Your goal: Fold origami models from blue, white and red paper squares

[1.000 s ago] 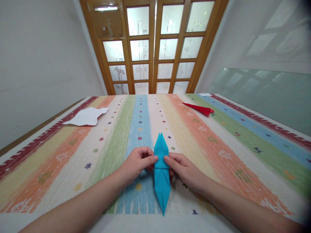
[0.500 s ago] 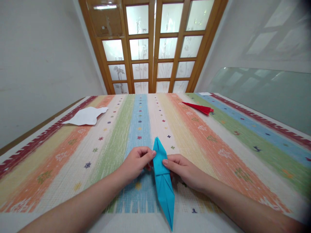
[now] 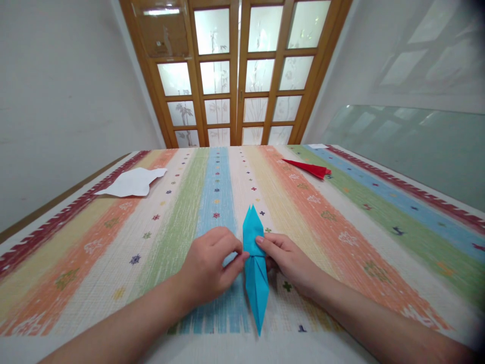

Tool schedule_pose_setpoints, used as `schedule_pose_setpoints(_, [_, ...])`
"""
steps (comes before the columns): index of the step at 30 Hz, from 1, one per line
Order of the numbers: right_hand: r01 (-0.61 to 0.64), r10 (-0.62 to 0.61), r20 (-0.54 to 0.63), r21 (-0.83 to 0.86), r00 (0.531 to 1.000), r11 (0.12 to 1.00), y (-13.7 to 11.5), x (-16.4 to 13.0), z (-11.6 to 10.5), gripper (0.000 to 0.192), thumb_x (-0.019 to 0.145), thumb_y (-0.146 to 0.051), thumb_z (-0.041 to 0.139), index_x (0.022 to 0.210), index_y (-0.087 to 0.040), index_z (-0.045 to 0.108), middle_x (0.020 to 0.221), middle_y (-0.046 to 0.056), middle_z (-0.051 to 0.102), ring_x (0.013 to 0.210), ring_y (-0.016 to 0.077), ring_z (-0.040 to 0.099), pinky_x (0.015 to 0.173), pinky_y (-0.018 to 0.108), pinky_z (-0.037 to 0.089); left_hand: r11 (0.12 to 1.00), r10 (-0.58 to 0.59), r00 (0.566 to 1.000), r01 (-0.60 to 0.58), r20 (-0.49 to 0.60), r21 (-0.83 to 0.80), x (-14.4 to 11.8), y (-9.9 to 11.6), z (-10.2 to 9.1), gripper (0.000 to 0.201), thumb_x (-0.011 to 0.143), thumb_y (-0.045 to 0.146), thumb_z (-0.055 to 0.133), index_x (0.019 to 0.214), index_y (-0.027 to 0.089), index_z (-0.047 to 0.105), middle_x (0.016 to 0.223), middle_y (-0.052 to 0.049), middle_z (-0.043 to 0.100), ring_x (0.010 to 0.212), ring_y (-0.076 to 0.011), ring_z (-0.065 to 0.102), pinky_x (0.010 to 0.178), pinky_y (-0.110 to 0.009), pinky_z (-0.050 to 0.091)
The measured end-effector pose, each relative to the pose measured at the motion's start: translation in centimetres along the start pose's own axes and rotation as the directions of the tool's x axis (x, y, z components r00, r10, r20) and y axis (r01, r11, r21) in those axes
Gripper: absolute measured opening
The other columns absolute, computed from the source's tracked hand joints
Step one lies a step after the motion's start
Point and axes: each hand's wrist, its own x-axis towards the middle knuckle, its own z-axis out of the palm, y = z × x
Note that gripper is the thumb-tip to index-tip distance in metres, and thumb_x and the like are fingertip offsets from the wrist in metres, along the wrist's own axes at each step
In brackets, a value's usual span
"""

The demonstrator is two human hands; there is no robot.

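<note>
A folded blue origami paper [image 3: 256,278], long and pointed at both ends, is held upright on the page of my view between my two hands. Its far end splits into two tips, and a crosswise fold edge runs over its middle. My right hand [image 3: 290,258] grips its right edge, thumb on top and fingers underneath, partly hidden. On the left edge, near the crosswise fold, my left hand [image 3: 214,263] pinches with thumb and index fingertip; its other fingers are curled out of sight.
The striped tablecloth [image 3: 159,242] covers the table. A white sheet of paper [image 3: 132,182] lies at the far left. At the far right rests a red folded paper [image 3: 308,168]. Behind the table stand wooden doors with glass panes [image 3: 237,76].
The blue paper has shifted slightly away from me and stands straighter. My left hand has slid down its left edge to the middle fold, with its wrist turned. The right hand keeps its grip.
</note>
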Motion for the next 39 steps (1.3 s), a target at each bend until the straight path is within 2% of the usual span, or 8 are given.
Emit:
schedule_pose_setpoints(3, [0.058, -0.056, 0.032, -0.060, 0.998, 0.996, -0.3, -0.2, 0.2, 0.051, 0.085, -0.066, 0.062, 0.064, -0.020, 0.052, 0.058, -0.003, 0.044, 0.054, 0.0119, 0.041, 0.053, 0.026, 0.037, 1.000, 0.017, 0.993, -0.017, 0.116, 0.001, -0.1, 0.2, 0.2, 0.012, 0.096, 0.024, 0.057, 0.086, 0.020, 0.062, 0.079, -0.005, 0.063, 0.075, -0.0180, 0.056, 0.071, -0.032, 0.041])
schedule_pose_setpoints(9, [0.159, -0.149, 0.079, -0.142, 0.986, 0.977, -0.5, -0.5, 0.5, 0.051, 0.090, -0.067, 0.055, 0.068, -0.020, 0.057, 0.064, -0.001, 0.049, 0.060, 0.0141, 0.045, 0.058, 0.027, 0.039, 0.938, -0.227, 0.961, 0.260, 0.160, -0.228, 0.3, 0.2, 1.0, 0.005, 0.093, 0.024, 0.061, 0.091, 0.020, 0.060, 0.078, -0.001, 0.062, 0.069, -0.0149, 0.056, 0.065, -0.027, 0.042])
schedule_pose_setpoints(12, [0.226, -0.215, 0.073, -0.187, 0.974, 0.956, -0.4, -0.6, 0.3, 0.050, 0.093, -0.064, 0.051, 0.072, -0.020, 0.057, 0.067, 0.000, 0.051, 0.064, 0.0152, 0.047, 0.060, 0.028, 0.039, 0.879, -0.283, 0.943, 0.328, 0.176, -0.347, 0.3, 0.4, 1.3, 0.004, 0.093, 0.022, 0.057, 0.096, 0.020, 0.058, 0.084, -0.001, 0.063, 0.073, -0.0146, 0.058, 0.065, -0.026, 0.044])
schedule_pose_setpoints(17, [0.330, -0.334, 0.059, -0.378, 0.941, 0.865, -0.7, -0.8, -0.2, 0.041, 0.102, -0.051, 0.044, 0.080, -0.019, 0.060, 0.078, 0.003, 0.060, 0.073, 0.0176, 0.052, 0.068, 0.030, 0.040, 0.626, -0.377, 0.895, 0.436, 0.239, -0.646, 0.3, -0.4, 1.9, 0.018, 0.099, 0.035, 0.048, 0.103, 0.019, 0.056, 0.087, -0.003, 0.063, 0.079, -0.0176, 0.062, 0.065, -0.028, 0.050])
schedule_pose_setpoints(19, [0.358, -0.367, 0.078, -0.476, 0.927, 0.803, -0.9, -0.9, -0.2, 0.035, 0.102, -0.044, 0.045, 0.083, -0.020, 0.061, 0.080, 0.004, 0.061, 0.074, 0.0179, 0.054, 0.069, 0.031, 0.039, 0.527, -0.410, 0.869, 0.474, 0.277, -0.706, 0.4, -0.8, 2.0, 0.025, 0.099, 0.042, 0.048, 0.105, 0.019, 0.055, 0.085, -0.003, 0.062, 0.075, -0.0174, 0.061, 0.064, -0.029, 0.051])
schedule_pose_setpoints(21, [0.372, -0.385, 0.100, -0.559, 0.918, 0.741, -1.1, -0.9, -0.2, 0.030, 0.102, -0.040, 0.048, 0.083, -0.020, 0.061, 0.079, 0.004, 0.061, 0.075, 0.0180, 0.054, 0.069, 0.031, 0.038, 0.490, -0.407, 0.858, 0.495, 0.313, -0.718, 0.4, -1.0, 2.1, 0.030, 0.097, 0.047, 0.053, 0.109, 0.019, 0.054, 0.083, -0.002, 0.062, 0.069, -0.0163, 0.060, 0.065, -0.030, 0.051])
schedule_pose_setpoints(28, [0.405, -0.433, 0.122, -0.635, 0.893, 0.658, -1.2, -1.3, -0.1, 0.020, 0.099, -0.037, 0.056, 0.094, -0.020, 0.065, 0.078, 0.002, 0.060, 0.070, 0.0162, 0.053, 0.065, 0.029, 0.038, 0.658, -0.283, 0.913, 0.407, 0.293, -0.634, 0.5, 0.0, 2.0, 0.033, 0.091, 0.045, 0.067, 0.108, 0.016, 0.065, 0.102, -0.009, 0.067, 0.098, -0.0231, 0.062, 0.090, -0.035, 0.047])
schedule_pose_setpoints(39, [0.447, -0.467, 0.142, -0.617, 0.873, 0.648, -1.1, -1.3, -0.2, 0.015, 0.099, -0.021, 0.051, 0.104, -0.021, 0.064, 0.090, 0.003, 0.064, 0.081, 0.0161, 0.059, 0.074, 0.030, 0.044, 0.594, -0.360, 0.886, 0.459, 0.292, -0.661, 0.5, -0.5, 2.0, 0.032, 0.096, 0.042, 0.053, 0.107, 0.016, 0.070, 0.094, -0.007, 0.070, 0.085, -0.0204, 0.060, 0.083, -0.033, 0.046])
